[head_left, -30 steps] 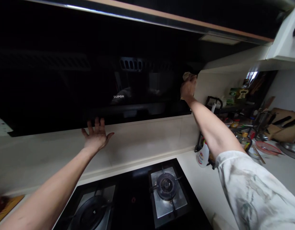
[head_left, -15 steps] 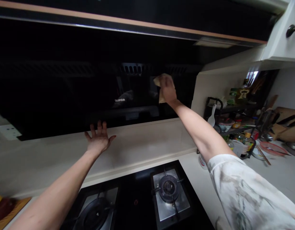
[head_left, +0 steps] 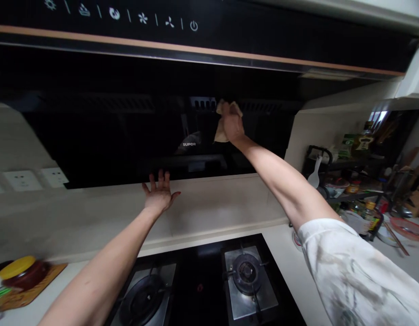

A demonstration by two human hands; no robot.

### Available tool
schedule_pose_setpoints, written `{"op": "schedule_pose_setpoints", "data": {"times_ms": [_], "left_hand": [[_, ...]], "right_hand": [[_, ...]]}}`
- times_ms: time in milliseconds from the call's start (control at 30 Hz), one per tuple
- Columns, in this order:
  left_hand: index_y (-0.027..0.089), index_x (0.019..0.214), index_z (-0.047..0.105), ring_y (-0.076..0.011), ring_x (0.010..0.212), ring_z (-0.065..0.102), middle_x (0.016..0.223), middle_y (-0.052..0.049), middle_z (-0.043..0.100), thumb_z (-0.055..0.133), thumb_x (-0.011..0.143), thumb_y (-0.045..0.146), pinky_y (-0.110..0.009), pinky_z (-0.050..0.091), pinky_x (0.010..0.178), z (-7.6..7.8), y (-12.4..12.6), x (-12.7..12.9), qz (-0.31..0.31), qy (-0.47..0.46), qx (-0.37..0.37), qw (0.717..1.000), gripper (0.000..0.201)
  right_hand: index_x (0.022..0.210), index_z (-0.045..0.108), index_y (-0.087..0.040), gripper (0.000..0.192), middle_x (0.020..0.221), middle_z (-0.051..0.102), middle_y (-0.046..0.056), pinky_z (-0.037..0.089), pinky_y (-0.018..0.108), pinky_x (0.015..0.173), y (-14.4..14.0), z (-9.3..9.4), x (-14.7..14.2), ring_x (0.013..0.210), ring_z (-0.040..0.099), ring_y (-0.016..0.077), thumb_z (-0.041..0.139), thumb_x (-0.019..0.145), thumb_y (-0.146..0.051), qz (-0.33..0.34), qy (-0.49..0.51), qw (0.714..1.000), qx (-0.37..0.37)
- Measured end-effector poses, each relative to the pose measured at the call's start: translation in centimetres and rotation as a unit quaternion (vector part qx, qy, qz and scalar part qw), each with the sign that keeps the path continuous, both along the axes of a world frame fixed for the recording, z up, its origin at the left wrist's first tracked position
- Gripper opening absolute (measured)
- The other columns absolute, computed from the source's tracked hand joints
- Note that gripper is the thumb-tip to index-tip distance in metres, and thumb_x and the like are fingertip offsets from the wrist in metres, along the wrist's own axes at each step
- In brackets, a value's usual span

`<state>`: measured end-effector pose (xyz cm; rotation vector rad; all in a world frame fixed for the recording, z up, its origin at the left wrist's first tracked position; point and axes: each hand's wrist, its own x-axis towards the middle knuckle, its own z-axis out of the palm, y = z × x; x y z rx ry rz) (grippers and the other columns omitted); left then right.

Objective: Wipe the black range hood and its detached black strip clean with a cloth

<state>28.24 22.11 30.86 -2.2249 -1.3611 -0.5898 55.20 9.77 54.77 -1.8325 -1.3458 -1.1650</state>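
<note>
Dim kitchen, cream tiled backsplash [head_left: 212, 208] under a wide black range hood [head_left: 127, 131] with a row of touch icons along its top strip [head_left: 121, 16]. Below, a black gas hob [head_left: 202, 290] with two burners, unlit. Right hand [head_left: 231, 124] raised against the hood's glossy glass front, fingers closed around a crumpled beige cloth [head_left: 223, 122], cloth pressed flat to the glass just right of the white brand lettering and just under the vent slots, probably so the palm can bear on the pane. Left hand [head_left: 160, 194] spread flat on the backsplash right at the hood's lower edge, fingers apart and holding nothing, seemingly as a brace for the long reach over the hob. Loose pale sleeve [head_left: 358, 271] bunched above the right elbow, clear of the burners. Far left on the counter, a dark jar with a yellow lid [head_left: 22, 271] on a wooden board [head_left: 36, 287], lid on, contents not visible. Two white wall sockets [head_left: 36, 179] beside the hood. Right of the hob, a black wire rack [head_left: 331, 181] crowded with bottles, jars and a bowl, contents too small to tell; a white spoon [head_left: 314, 170] hanging from its frame; a red strainer [head_left: 408, 226] further along the counter.
</note>
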Motion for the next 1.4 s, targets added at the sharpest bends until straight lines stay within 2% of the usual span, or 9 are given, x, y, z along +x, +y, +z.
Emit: {"op": "schedule_pose_setpoints", "data": {"times_ms": [133, 300, 467, 600, 767, 900, 1067, 1300, 1400], "left_hand": [[0.005, 0.165, 0.007, -0.05, 0.155, 0.006, 0.172, -0.019, 0.002, 0.046, 0.1, 0.056, -0.071, 0.02, 0.119, 0.0, -0.1, -0.1, -0.007, 0.001, -0.005, 1.0, 0.092], [0.007, 0.166, 0.007, -0.05, 0.155, 0.003, 0.172, -0.02, 0.001, 0.05, 0.098, 0.056, -0.072, 0.017, 0.119, 0.1, -0.2, -0.1, -0.014, -0.011, -0.02, 1.0, 0.093], [0.009, 0.166, 0.005, -0.05, 0.156, 0.001, 0.172, -0.02, 0.001, 0.053, 0.097, 0.058, -0.071, 0.016, 0.119, -0.1, 0.0, 0.0, -0.019, -0.014, -0.017, 1.0, 0.097], [0.008, 0.166, 0.005, -0.0502, 0.155, 0.002, 0.172, -0.021, 0.0, 0.053, 0.097, 0.059, -0.071, 0.017, 0.119, -0.2, 0.1, 0.0, -0.012, -0.009, -0.014, 1.0, 0.098], [0.006, 0.165, 0.005, -0.05, 0.155, 0.003, 0.172, -0.019, -0.001, 0.051, 0.098, 0.059, -0.072, 0.019, 0.118, 0.2, -0.2, -0.1, -0.005, 0.013, -0.026, 1.0, 0.097], [0.007, 0.165, 0.004, -0.0501, 0.155, 0.003, 0.172, -0.019, -0.001, 0.052, 0.097, 0.059, -0.071, 0.02, 0.118, 0.3, -0.2, -0.1, -0.008, 0.008, -0.026, 1.0, 0.098], [0.007, 0.166, 0.006, -0.0503, 0.155, 0.003, 0.172, -0.02, -0.002, 0.052, 0.097, 0.058, -0.072, 0.021, 0.118, 0.0, 0.2, -0.2, -0.012, -0.001, -0.018, 1.0, 0.097], [0.008, 0.166, 0.006, -0.0494, 0.156, 0.002, 0.172, -0.021, -0.001, 0.051, 0.098, 0.057, -0.071, 0.022, 0.118, 0.1, 0.2, -0.1, 0.001, 0.012, -0.032, 0.999, 0.094], [0.008, 0.166, 0.006, -0.0498, 0.156, 0.003, 0.172, -0.021, -0.001, 0.05, 0.099, 0.057, -0.071, 0.024, 0.118, 0.2, 0.0, -0.1, 0.004, 0.013, -0.032, 0.999, 0.093]], "right_hand": [[0.147, 0.05, -0.02, 0.049, 0.145, 0.048, 0.013, 0.049, 0.032, 0.101, 1.2, -0.3, -4.0, 0.133, 0.051, 0.0241, 0.023, 0.107, -0.015, 0.038, -0.02, 0.998, -0.037], [0.146, 0.051, -0.021, 0.046, 0.149, 0.045, 0.015, 0.051, 0.036, 0.098, 1.8, -2.1, -4.1, 0.134, 0.05, 0.0292, 0.028, 0.107, -0.02, 0.028, -0.007, 0.997, -0.071], [0.156, 0.041, -0.023, 0.05, 0.15, 0.043, 0.015, 0.052, 0.035, 0.094, 0.7, -0.9, -4.7, 0.133, 0.048, 0.0282, 0.027, 0.108, -0.02, 0.037, -0.03, 0.998, -0.049], [0.157, 0.04, -0.019, 0.053, 0.15, 0.044, 0.017, 0.048, 0.038, 0.103, 1.0, -0.6, -5.3, 0.136, 0.044, 0.0291, 0.025, 0.107, -0.015, 0.027, -0.077, 0.995, -0.051], [0.155, 0.042, -0.018, 0.053, 0.147, 0.047, 0.016, 0.046, 0.047, 0.108, 2.2, -1.6, -5.0, 0.135, 0.045, 0.0317, 0.026, 0.105, -0.021, 0.032, -0.099, 0.991, -0.087], [0.157, 0.038, -0.019, 0.053, 0.151, 0.043, 0.015, 0.044, 0.048, 0.11, 2.0, -0.6, -5.1, 0.138, 0.041, 0.0331, 0.023, 0.106, -0.027, 0.04, -0.106, 0.991, -0.074], [0.153, 0.045, -0.019, 0.051, 0.151, 0.044, 0.015, 0.045, 0.048, 0.108, 2.2, -0.3, -4.8, 0.138, 0.041, 0.0343, 0.025, 0.107, -0.028, 0.055, -0.135, 0.986, -0.081], [0.154, 0.044, -0.019, 0.052, 0.147, 0.052, 0.014, 0.043, 0.054, 0.11, 0.8, 1.2, -1.5, 0.137, 0.043, 0.0334, 0.024, 0.107, -0.021, 0.073, -0.225, 0.97, -0.061], [0.153, 0.047, -0.018, 0.054, 0.15, 0.05, 0.014, 0.043, 0.054, 0.109, -0.1, 0.3, -0.3, 0.137, 0.044, 0.0337, 0.021, 0.106, -0.017, 0.048, -0.222, 0.971, -0.069]]}}
